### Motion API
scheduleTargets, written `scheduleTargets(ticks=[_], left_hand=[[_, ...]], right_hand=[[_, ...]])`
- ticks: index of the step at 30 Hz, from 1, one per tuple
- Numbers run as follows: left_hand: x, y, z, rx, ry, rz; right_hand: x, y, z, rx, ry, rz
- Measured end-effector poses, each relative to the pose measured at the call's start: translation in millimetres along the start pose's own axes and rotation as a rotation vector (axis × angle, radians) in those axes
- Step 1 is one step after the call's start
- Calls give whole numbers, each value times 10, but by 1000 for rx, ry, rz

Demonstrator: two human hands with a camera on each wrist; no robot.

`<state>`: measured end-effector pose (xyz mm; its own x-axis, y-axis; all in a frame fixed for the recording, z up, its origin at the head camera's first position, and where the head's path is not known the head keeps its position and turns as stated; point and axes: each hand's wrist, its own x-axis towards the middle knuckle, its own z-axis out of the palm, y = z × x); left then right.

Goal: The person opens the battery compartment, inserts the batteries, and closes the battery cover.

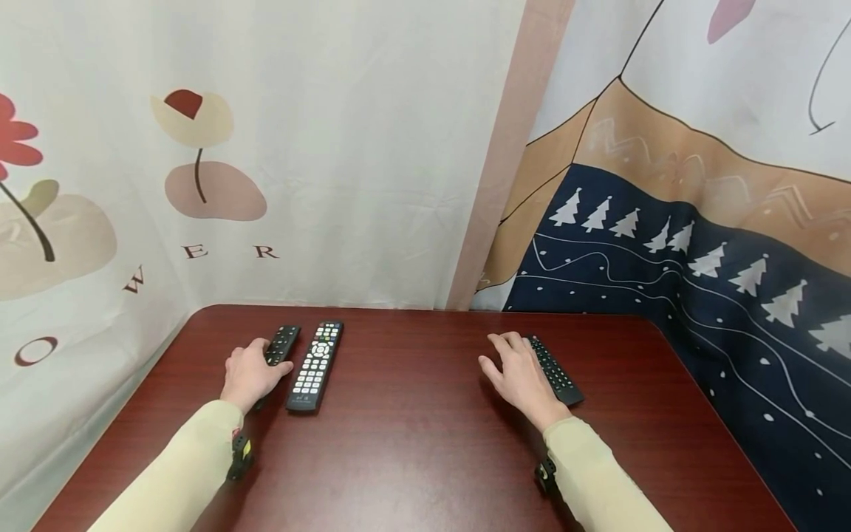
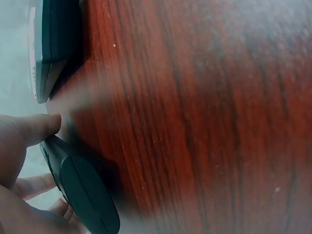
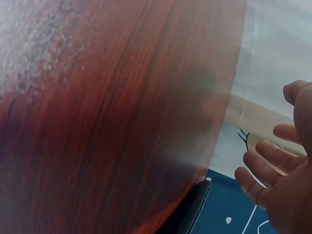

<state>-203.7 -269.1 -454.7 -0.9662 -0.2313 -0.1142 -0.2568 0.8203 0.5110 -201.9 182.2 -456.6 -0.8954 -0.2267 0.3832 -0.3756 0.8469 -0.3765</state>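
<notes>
Three dark remote controls lie on a reddish-brown table. My left hand grips the leftmost remote, its thumb on one side and fingers on the other; the hand hides much of it. In the left wrist view this remote shows its end, tilted. Just right of that hand is a longer remote with pale buttons, untouched. My right hand, fingers spread and slightly bent, hovers along the left side of a third remote. The right wrist view shows the hand apart from that remote.
The wood-grain table spreads between the two arms. Behind it hangs a white curtain with flower prints. A dark blue cloth with white trees hangs along the right side.
</notes>
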Motion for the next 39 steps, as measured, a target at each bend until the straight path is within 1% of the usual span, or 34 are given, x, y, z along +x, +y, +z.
scheduleTargets(ticks=[7, 11, 16, 20, 23, 25, 30, 39], left_hand=[[-8, 12, 3, 10, 14, -22], [-16, 21, 4, 15, 22, -31], [-9, 34, -1, 38, 34, -17], [-6, 59, -22, 64, 43, -13], [-2, 91, -34, 86, 57, 5], [-2, 123, -39, 108, 66, 28], [-10, 224, -50, 173, 97, 118], [-14, 367, 8, 190, 223, 339]], right_hand=[[8, 4, -15, 0, -28, 12], [17, 17, -9, -6, -11, -2], [32, 30, -23, -6, -7, -4], [50, 33, -40, -8, -41, 14], [60, 34, -58, -7, -66, 27], [66, 28, -77, -6, -74, 29], [82, 31, -110, 0, -80, 26], [125, 57, -103, -7, -30, -15]])
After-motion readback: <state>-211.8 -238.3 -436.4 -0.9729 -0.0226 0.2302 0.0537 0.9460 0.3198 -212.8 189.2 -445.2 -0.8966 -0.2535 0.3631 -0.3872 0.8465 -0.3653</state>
